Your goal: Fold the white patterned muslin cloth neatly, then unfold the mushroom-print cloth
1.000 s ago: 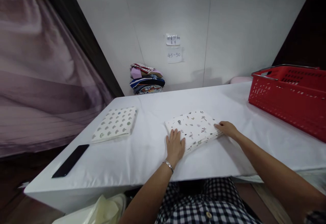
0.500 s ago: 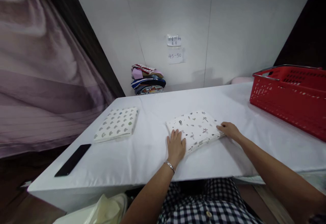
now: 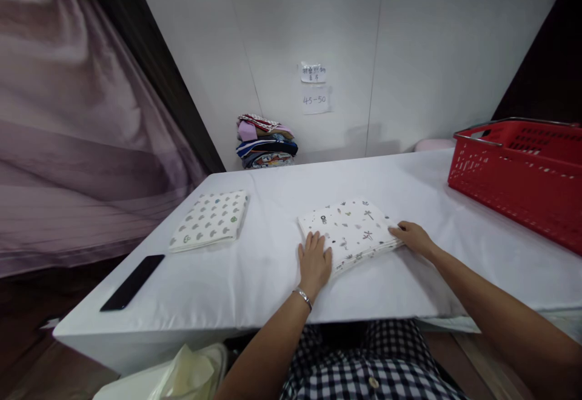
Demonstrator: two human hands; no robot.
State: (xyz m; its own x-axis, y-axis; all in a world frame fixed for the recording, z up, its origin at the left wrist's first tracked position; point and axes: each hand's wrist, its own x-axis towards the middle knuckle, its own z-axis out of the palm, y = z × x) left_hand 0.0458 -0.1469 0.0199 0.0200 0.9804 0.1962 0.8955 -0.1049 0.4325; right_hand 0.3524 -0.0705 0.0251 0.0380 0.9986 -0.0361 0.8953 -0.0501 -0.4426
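A folded white cloth (image 3: 350, 227) printed with small palm trees and other motifs lies on the white-covered table (image 3: 273, 291) in front of me. My left hand (image 3: 314, 260) rests flat on its near left corner, fingers stretched out. At the cloth's right edge, my right hand (image 3: 413, 237) pinches the folded layers between thumb and fingers. Further left lies a second folded cloth (image 3: 210, 219), white with rows of grey printed shapes; neither hand touches it.
A black phone-like slab (image 3: 131, 283) lies near the table's left edge. At the right stands a red plastic basket (image 3: 518, 182). Several folded fabrics (image 3: 266, 142) are stacked by the back wall, below two paper notes (image 3: 314, 98). A pale purple curtain (image 3: 91, 133) hangs at left.
The view has shifted very slightly. Both hands stay where they were on the palm-print cloth, the left flat and the right pinching the edge.
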